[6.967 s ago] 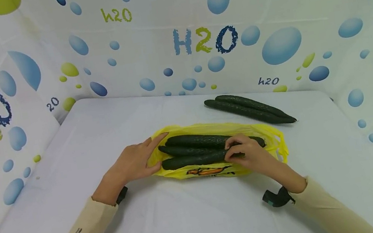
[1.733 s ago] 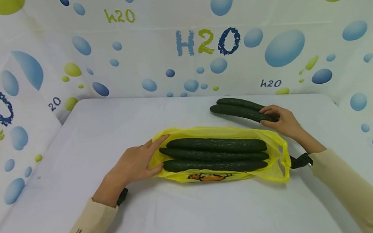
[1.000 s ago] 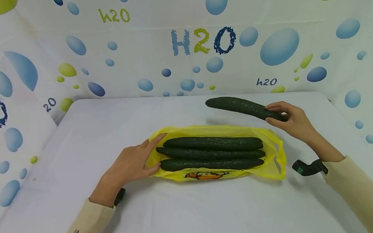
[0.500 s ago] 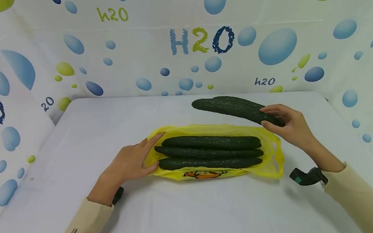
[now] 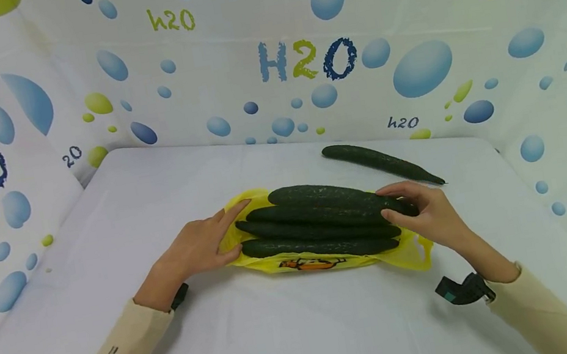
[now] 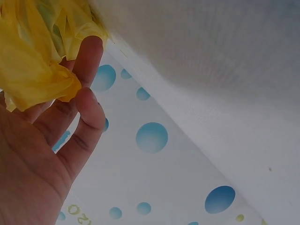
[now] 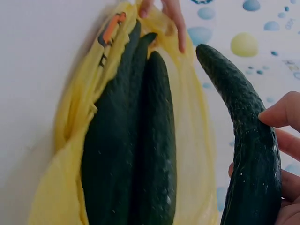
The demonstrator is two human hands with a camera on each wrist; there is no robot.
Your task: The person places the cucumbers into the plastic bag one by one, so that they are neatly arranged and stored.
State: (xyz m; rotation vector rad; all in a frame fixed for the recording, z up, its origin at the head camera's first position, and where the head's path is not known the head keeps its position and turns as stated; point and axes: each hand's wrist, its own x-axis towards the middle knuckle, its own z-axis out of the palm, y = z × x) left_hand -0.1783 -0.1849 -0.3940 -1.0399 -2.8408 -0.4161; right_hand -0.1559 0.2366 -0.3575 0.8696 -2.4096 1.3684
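Observation:
A yellow plastic bag (image 5: 261, 265) lies on its side with its mouth spread, and 3 dark green cucumbers (image 5: 322, 246) lie in it side by side. My left hand (image 5: 198, 246) holds the bag's left end, index finger and thumb apart at the rim; in the left wrist view the film (image 6: 35, 75) bunches against its fingers. My right hand (image 5: 425, 213) pinches another cucumber (image 5: 320, 195) by its right end, over the bag's far side. From the right wrist view, this held cucumber (image 7: 251, 145) appears beside those in the bag, apart from them.
One more cucumber (image 5: 381, 162) lies on the white tablecloth (image 5: 297, 335) behind the bag, toward the right. White cloth walls (image 5: 223, 75) with blue and green drops enclose the table at the back and sides. Each wrist wears a black camera mount (image 5: 464, 289).
My right hand went from the bag to the pair behind it, lifted one cucumber, and brought it toward me over the bag. The other stays behind. My left hand kept its place at the bag's end.

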